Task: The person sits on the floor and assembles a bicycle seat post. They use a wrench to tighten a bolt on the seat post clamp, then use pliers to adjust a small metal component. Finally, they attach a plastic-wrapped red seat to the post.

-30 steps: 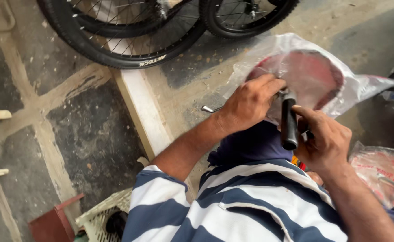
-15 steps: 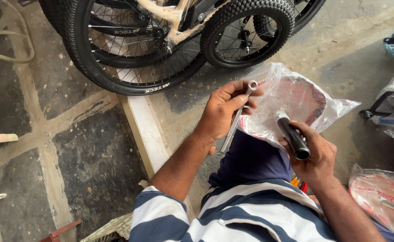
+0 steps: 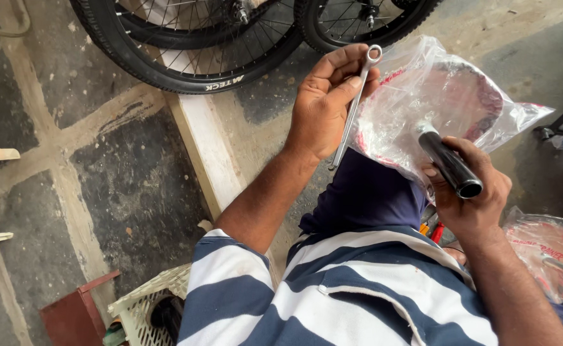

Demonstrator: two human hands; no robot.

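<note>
Bike wheels (image 3: 192, 45) lean at the top of view, knobby tyres on a stone-slab floor (image 3: 57, 166) with pale mortar joints and a raised concrete kerb (image 3: 204, 147); looks like an open workshop yard. A white plastic crate (image 3: 144, 307) and a reddish box (image 3: 70, 317) sit bottom left. Across the knees lies a bike saddle in a clear plastic bag (image 3: 441, 96), its black seat post (image 3: 451, 163) sticking out toward the camera. The right hand (image 3: 470, 192) has its grip closed around that post, steadying the bagged saddle on the lap. The left hand (image 3: 323, 106) has its grip closed on a slim ring spanner (image 3: 353, 106), ring end up, shaft pinched between thumb and fingers, just beside the bag and not on any nut. Judgement: keep the post clamped firm, clear plastic off the clamp bolt, seat the ring fully square before turning, or it slips. Another bagged red part (image 3: 544, 250) lies at the right, near the knee.
</note>
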